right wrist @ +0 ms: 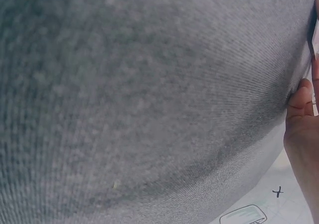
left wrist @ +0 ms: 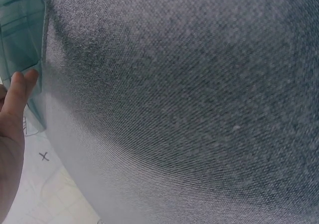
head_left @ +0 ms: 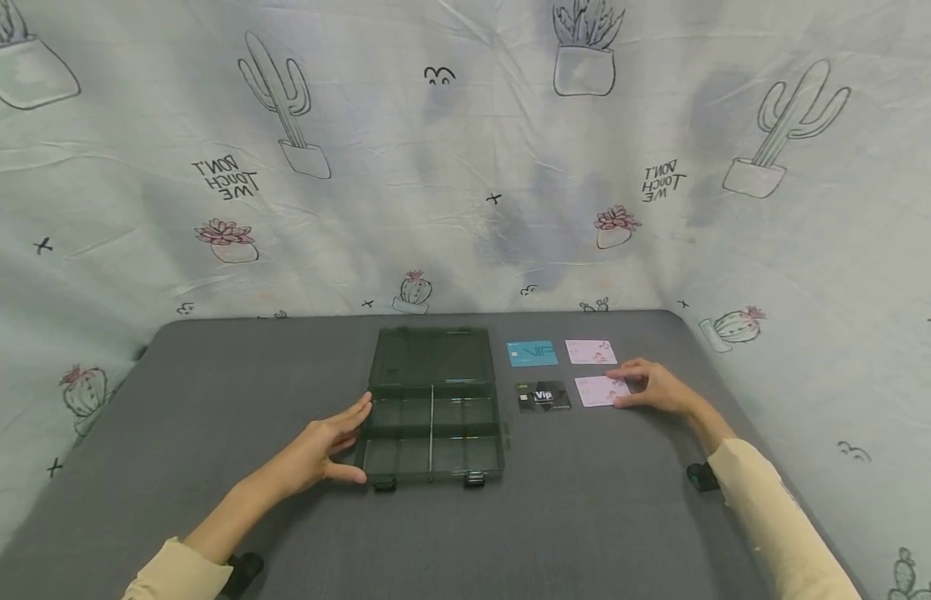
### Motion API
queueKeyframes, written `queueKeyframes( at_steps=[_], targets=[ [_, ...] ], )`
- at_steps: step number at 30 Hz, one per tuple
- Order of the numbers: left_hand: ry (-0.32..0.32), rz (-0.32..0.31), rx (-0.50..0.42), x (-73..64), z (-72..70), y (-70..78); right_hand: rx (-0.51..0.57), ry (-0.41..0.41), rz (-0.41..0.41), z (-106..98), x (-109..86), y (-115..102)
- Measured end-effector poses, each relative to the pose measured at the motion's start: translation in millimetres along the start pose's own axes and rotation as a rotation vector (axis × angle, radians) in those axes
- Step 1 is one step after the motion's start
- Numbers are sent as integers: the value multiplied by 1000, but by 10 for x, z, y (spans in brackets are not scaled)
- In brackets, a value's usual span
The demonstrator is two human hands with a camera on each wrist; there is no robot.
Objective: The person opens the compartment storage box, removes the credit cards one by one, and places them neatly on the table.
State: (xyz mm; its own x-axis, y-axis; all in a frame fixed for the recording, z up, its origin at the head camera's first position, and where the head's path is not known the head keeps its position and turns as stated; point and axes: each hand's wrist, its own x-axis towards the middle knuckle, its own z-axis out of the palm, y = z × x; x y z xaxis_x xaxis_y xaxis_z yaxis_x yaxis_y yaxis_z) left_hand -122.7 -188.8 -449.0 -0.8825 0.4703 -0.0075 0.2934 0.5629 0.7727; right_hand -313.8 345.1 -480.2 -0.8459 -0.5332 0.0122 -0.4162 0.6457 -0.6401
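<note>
A dark translucent compartment box (head_left: pixel 431 392) lies on the grey table with its lid folded back; no contents show in its compartments. My left hand (head_left: pixel 326 446) rests against its left side, fingers extended and thumb by the near left corner. To the box's right, four cards lie in two rows: a blue card (head_left: pixel 532 353) and a pink card (head_left: pixel 591 352) behind, a black Vip card (head_left: pixel 543 397) and a second pink card (head_left: pixel 596 391) in front. My right hand (head_left: pixel 656 387) holds the front pink card at its right end, thumb on the near edge, fingertips on the far one.
The grey cloth-covered table (head_left: pixel 585 517) ends at a white curtain (head_left: pixel 450 167) printed with cacti. Two black latches (head_left: pixel 474 479) stick out from the box's near edge. A dark wrist device (head_left: pixel 703 477) sits under the right forearm.
</note>
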Motion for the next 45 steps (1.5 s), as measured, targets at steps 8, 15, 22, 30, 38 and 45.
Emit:
queueKeyframes(
  at_steps=[8, 15, 22, 30, 38, 45],
  targets=[
    [-9, -11, -5, 18, -3, 21, 2, -15, 9, -26, 19, 34],
    [2, -6, -10, 24, -17, 48, 17, -28, 7, -50, 43, 38],
    [-1, -13, -9, 24, -22, 68, 17, -44, 30, -67, 36, 24],
    [-10, -22, -28, 30, -32, 78, 33, -52, 43, -73, 41, -8],
    [-11, -17, -39, 17, -27, 58, 35, -47, 57, -43, 37, 7],
    [-12, -17, -21, 3, -18, 32, 58, -24, 59, -67, -3, -1]
  ],
)
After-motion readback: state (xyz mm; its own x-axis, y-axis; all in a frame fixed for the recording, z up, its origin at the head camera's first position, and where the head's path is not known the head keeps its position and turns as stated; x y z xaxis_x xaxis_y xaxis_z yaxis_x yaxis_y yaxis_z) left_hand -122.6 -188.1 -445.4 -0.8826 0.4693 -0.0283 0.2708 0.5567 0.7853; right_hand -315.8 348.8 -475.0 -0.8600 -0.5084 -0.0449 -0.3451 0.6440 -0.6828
